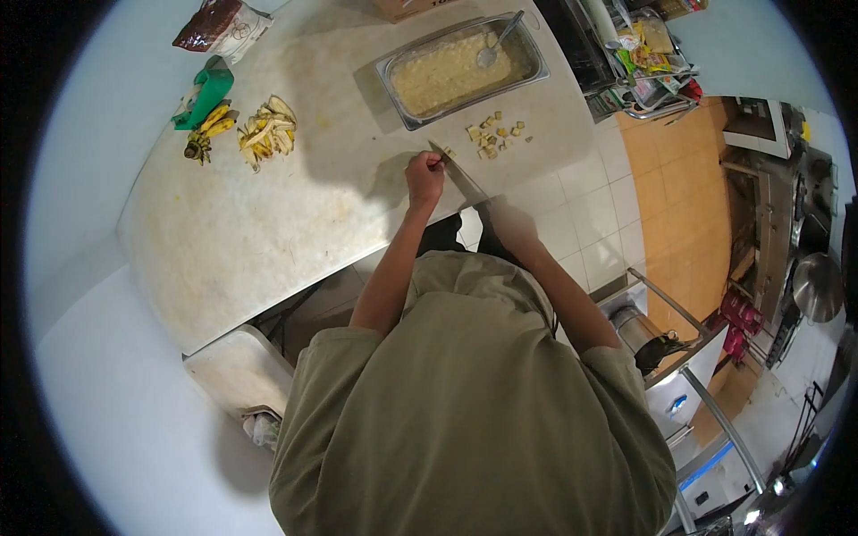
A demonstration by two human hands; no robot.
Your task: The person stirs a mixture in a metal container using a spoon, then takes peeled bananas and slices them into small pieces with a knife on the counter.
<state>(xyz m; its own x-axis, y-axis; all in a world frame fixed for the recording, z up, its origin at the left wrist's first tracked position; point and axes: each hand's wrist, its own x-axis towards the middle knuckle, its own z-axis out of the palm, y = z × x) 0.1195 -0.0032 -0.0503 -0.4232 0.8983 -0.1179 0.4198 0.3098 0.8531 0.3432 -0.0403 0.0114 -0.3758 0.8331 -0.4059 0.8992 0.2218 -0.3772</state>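
Observation:
My left hand point(425, 176) is closed in a fist on the table by its near edge. Anything inside its fingers is too small to make out. My right hand point(511, 225) is blurred, at the table's edge, closed around the handle end of a knife point(463, 175). The blade slants up and left, its tip beside my left fingers. Small yellowish cut pieces point(492, 136) lie scattered just beyond the knife. Behind them stands a rectangular metal pan point(413, 119) of pale yellow, lumpy mixture point(456, 73), with a metal spoon point(487, 57) resting in it.
On the pale table point(241, 241) are a heap of banana peels point(268, 134), a few bananas point(217, 121), a green object point(211, 93) and a brown-and-white bag point(228, 29). A cardboard box point(407, 9) stands at the back. To the right are a packed rack point(648, 58) and a metal-framed cart point(706, 411).

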